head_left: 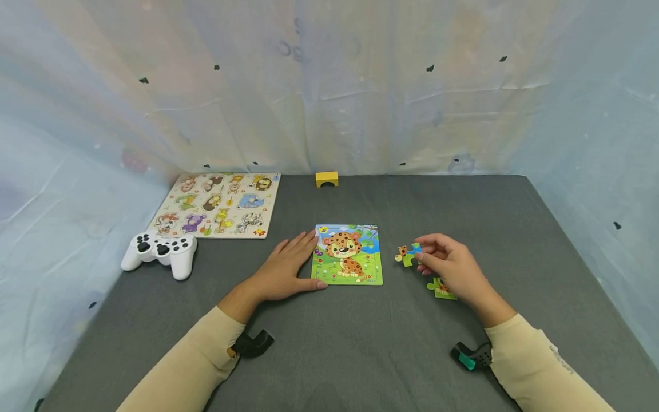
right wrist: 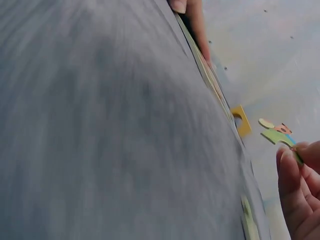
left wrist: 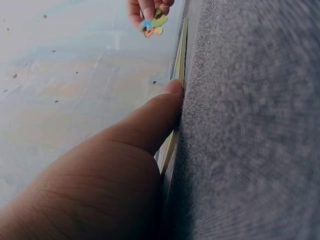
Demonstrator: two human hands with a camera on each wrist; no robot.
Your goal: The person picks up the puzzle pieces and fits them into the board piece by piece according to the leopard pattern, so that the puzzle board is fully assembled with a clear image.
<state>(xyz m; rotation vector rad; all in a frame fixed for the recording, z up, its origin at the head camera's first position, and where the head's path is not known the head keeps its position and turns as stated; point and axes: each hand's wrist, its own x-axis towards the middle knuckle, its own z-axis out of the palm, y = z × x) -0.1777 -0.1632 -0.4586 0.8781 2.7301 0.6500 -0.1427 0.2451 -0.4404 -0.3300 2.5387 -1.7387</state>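
A square puzzle board (head_left: 347, 254) with a spotted leopard cub on green grass lies near the middle of the grey table. My left hand (head_left: 282, 269) rests spread at its left side, fingertips at the upper left edge and thumb at the lower left corner. To the right of the board, my right hand (head_left: 453, 266) pinches a jigsaw piece (head_left: 410, 255) in green, blue and orange between thumb and fingers. The right wrist view shows this piece (right wrist: 275, 135) held up off the table. Below that hand, a second jigsaw piece (head_left: 441, 289) lies on the cloth, partly covered.
At the back left lies a large animal peg puzzle (head_left: 221, 203), with a white game controller (head_left: 162, 250) at its near left corner. A yellow arch block (head_left: 326, 178) stands at the table's far edge. Pale draped sheets (head_left: 360, 86) surround the table.
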